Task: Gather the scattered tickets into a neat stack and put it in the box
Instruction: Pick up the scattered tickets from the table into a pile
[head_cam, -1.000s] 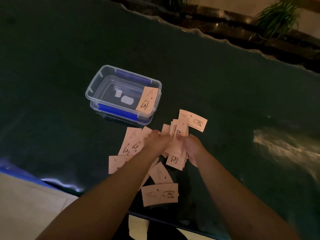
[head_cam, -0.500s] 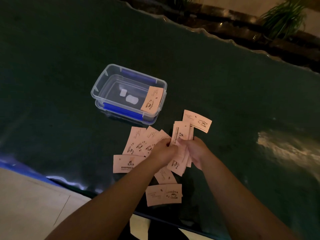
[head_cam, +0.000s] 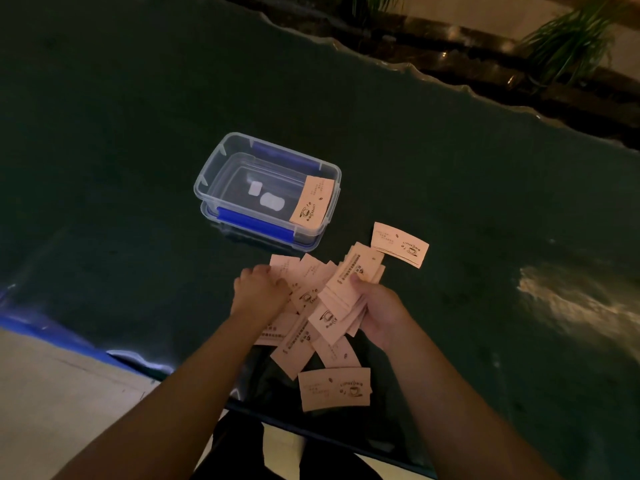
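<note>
Pale pink paper tickets with a coffee-cup print lie scattered on a dark green table. My right hand [head_cam: 375,311] grips a rough stack of tickets [head_cam: 346,289], fanned and uneven. My left hand [head_cam: 259,289] presses down on loose tickets [head_cam: 311,275] beside it, fingers curled. One ticket [head_cam: 400,244] lies apart to the upper right, another ticket [head_cam: 334,388] near the front edge. A clear plastic box [head_cam: 214,168] with blue clips stands open behind the pile. A single ticket [head_cam: 312,199] leans inside its right end.
The dark table [head_cam: 450,168] spreads wide on all sides, with a wavy far edge. Plants [head_cam: 568,39] and a stone ledge lie beyond it. A blue-edged border and pale floor [head_cam: 52,393] show at the lower left. A bright reflection [head_cam: 568,299] marks the table at right.
My left hand has slid left off the held stack onto the loose tickets on the table. The right hand keeps the stack, now slightly lower and more fanned.
</note>
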Demonstrator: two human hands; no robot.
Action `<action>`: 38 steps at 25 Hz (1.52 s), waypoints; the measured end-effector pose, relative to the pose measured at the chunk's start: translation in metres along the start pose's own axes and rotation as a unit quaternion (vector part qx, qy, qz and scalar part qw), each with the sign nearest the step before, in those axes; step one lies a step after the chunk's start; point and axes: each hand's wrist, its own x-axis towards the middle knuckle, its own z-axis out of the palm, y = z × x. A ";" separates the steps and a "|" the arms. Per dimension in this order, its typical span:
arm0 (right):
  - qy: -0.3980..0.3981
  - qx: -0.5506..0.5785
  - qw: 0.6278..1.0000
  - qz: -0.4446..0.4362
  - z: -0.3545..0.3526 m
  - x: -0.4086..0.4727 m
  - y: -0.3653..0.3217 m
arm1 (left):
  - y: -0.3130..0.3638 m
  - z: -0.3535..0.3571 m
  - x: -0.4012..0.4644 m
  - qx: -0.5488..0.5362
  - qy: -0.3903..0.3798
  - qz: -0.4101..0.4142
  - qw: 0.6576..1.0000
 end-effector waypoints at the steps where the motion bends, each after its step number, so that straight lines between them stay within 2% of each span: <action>1: -0.001 -0.007 1.000 0.003 0.007 0.000 0.001 | 0.002 -0.003 0.003 -0.022 -0.010 -0.013 1.000; 7: 0.012 -0.051 0.999 0.005 0.034 0.003 0.004 | 0.031 -0.004 0.001 -0.155 -0.124 -0.052 0.979; 14: -0.008 -0.077 0.996 -0.033 0.040 0.003 -0.001 | 0.061 0.011 -0.002 -0.136 -0.234 -0.009 0.963; 16: -0.009 -0.105 0.994 -0.042 0.037 0.002 -0.006 | 0.068 0.016 -0.003 -0.128 -0.241 0.006 0.962; 22: 0.030 -0.138 0.984 -0.104 0.017 0.009 -0.016 | 0.083 0.024 -0.008 -0.218 -0.254 -0.001 0.942; 26: 0.014 -0.081 0.989 -0.127 0.000 0.011 -0.022 | 0.094 0.026 -0.015 -0.268 -0.243 0.022 0.932; 28: 0.008 -0.028 0.991 -0.130 -0.009 0.013 -0.025 | 0.095 0.026 -0.020 -0.239 -0.230 0.073 0.941; 31: 0.024 0.034 0.991 -0.130 -0.030 0.011 -0.029 | 0.076 0.027 -0.034 -0.058 -0.159 0.208 0.963; 32: 0.031 0.041 0.991 -0.128 -0.038 0.010 -0.030 | 0.065 0.029 -0.040 0.033 -0.151 0.265 0.952; 33: 0.038 0.044 0.991 -0.124 -0.046 0.009 -0.029 | 0.053 0.032 -0.049 0.131 -0.161 0.325 0.923; 36: 0.056 0.043 0.991 -0.116 -0.067 0.003 -0.024 | 0.018 0.046 -0.067 0.358 -0.211 0.463 0.783; 37: 0.057 0.035 0.991 -0.113 -0.073 0.000 -0.022 | 0.009 0.051 -0.070 0.402 -0.218 0.483 0.747; 38: 0.055 0.018 0.993 -0.106 -0.077 -0.004 -0.020 | 0.003 0.055 -0.070 0.428 -0.219 0.492 0.726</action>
